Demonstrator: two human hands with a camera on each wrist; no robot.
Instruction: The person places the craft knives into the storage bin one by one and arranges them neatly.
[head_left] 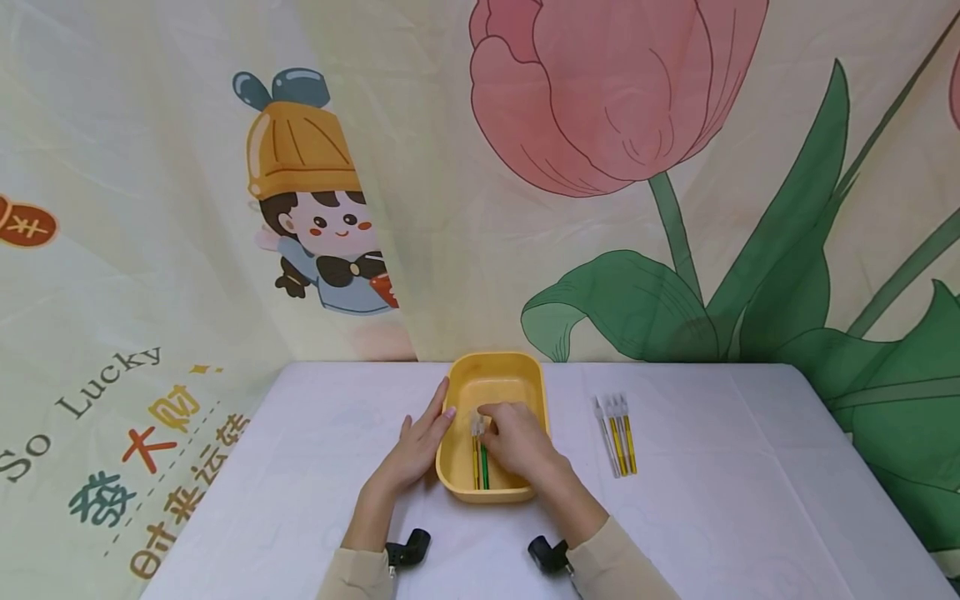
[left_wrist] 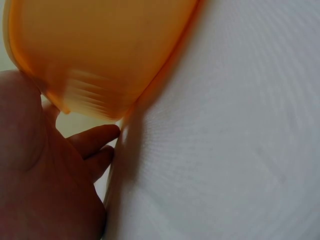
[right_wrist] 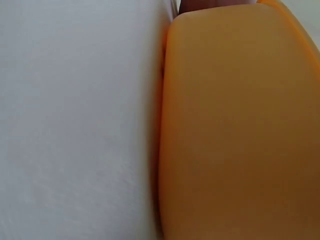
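Note:
In the head view a yellow plastic tray (head_left: 489, 364) stands on the white-covered table. My left hand (head_left: 411, 450) holds its left wall, thumb over the rim and the other fingers along the outside. In the left wrist view those fingers (left_wrist: 97, 137) reach past the tray's wall, near the cloth. My right hand (head_left: 517, 437) is inside the tray, its bent fingers pinching at the capped top of a green pen (head_left: 484, 468). Beside it lies a yellow pen (head_left: 476, 467). The right wrist view shows mostly the tray's outer wall (right_wrist: 240, 120).
Several slim pens (head_left: 617, 437), yellow and silver with pale caps, lie side by side to the right of the tray. White cloth (head_left: 720, 500) covers the table. A printed curtain (head_left: 450, 208) hangs behind its far edge.

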